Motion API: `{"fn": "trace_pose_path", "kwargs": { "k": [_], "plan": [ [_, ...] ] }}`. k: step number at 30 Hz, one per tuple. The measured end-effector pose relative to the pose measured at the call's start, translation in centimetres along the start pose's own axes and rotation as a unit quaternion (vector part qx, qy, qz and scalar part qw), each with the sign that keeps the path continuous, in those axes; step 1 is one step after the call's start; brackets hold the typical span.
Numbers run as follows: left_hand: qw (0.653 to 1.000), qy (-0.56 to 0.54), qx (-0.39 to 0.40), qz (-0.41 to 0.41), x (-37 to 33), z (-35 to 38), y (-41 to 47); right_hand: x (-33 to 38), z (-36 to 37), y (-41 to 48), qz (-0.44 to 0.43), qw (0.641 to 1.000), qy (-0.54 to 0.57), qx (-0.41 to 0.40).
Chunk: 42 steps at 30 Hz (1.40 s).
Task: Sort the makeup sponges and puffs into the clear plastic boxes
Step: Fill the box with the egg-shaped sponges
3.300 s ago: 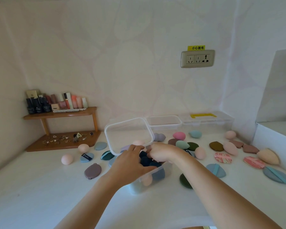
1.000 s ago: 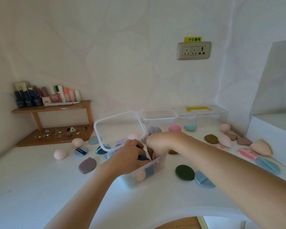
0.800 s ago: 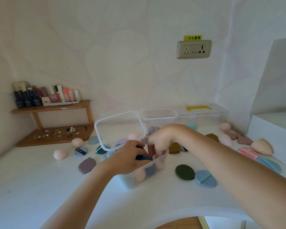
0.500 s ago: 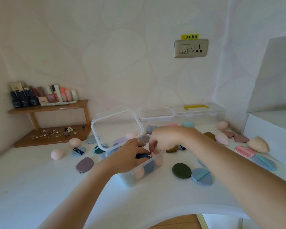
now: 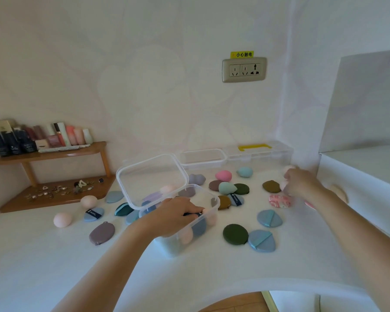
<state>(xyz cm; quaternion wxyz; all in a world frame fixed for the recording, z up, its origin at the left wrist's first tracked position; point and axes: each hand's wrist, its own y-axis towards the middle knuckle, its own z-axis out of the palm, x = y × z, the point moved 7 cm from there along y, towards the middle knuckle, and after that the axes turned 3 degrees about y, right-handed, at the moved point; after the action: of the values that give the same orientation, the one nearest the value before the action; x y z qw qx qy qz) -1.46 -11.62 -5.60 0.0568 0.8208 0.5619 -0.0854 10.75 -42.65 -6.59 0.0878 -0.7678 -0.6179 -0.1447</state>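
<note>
Reaching far to the right across the white surface [image 5: 54,266], the right grip [image 5: 302,184] curls its fingers round a pale pink sponge [image 5: 283,185], though blur softens the contact. Just left of this grip lie an olive puff [image 5: 271,186] and a pink patterned puff [image 5: 279,201]. The left grip [image 5: 176,216] lies over the near left rim of the clear plastic box [image 5: 212,194], with its fingers bent down onto the contents. I cannot tell whether it pinches something or only presses. Below this grip, a dark blue puff [image 5: 199,227] and a pink sponge [image 5: 186,236] show through the box wall. The box's lid [image 5: 152,176] stands open just beyond the grip. To the right of the left grip, a dark green puff [image 5: 235,234] touches a blue puff [image 5: 261,240]. To its left, a mauve puff [image 5: 101,233] lies apart from it.
</note>
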Motion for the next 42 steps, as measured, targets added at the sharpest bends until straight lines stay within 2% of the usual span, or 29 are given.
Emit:
{"fn": "trace_pose_path", "kwargs": {
  "k": [5, 7, 9, 13, 16, 20, 23, 27, 30, 38, 42],
  "plan": [
    [1.0, -0.008, 0.004, -0.012, 0.4, 0.5, 0.5, -0.2, 0.6, 0.3, 0.017, 0.999, 0.043, -0.023],
    [1.0, -0.013, 0.005, -0.011, 0.5, 0.6, 0.4, 0.3, -0.3, 0.0, 0.017, 0.999, 0.014, -0.045],
    [1.0, -0.011, 0.004, -0.011, 0.3, 0.5, 0.4, 1.9, -1.5, -0.8, -0.019, 0.998, 0.0, -0.059],
    [1.0, -0.005, 0.002, -0.004, 0.1, 0.4, 0.3, 8.0, -4.0, -3.9, -0.159, 0.982, 0.089, -0.045],
    [1.0, -0.001, 0.002, -0.009, 0.2, 0.6, 0.2, 13.7, -4.7, -8.4, -0.296, 0.942, 0.155, 0.018],
    [1.0, -0.01, -0.015, -0.002, 0.1, 0.5, -0.1, 19.9, -2.0, -13.6, -0.409, 0.905, 0.068, 0.095],
    [0.998, -0.051, -0.039, 0.004, 0.0, 0.2, -0.4, 21.5, 0.4, -14.7, -0.399, 0.908, -0.002, 0.131],
    [0.997, -0.068, -0.021, 0.001, -0.1, 0.3, -0.6, 22.1, 2.0, -15.1, -0.394, 0.898, -0.096, 0.169],
    [0.994, -0.095, -0.06, -0.015, 0.1, -0.2, -0.7, 22.7, 2.8, -14.7, -0.394, 0.894, -0.117, 0.178],
    [0.988, -0.108, -0.092, -0.063, 1.0, -0.4, -0.9, 23.1, 3.9, -13.3, -0.371, 0.9, -0.11, 0.2],
    [0.98, -0.16, -0.099, -0.073, 1.2, -0.4, -1.0, 22.2, 3.7, -12.8, -0.331, 0.908, 0.009, 0.257]
  ]
}}
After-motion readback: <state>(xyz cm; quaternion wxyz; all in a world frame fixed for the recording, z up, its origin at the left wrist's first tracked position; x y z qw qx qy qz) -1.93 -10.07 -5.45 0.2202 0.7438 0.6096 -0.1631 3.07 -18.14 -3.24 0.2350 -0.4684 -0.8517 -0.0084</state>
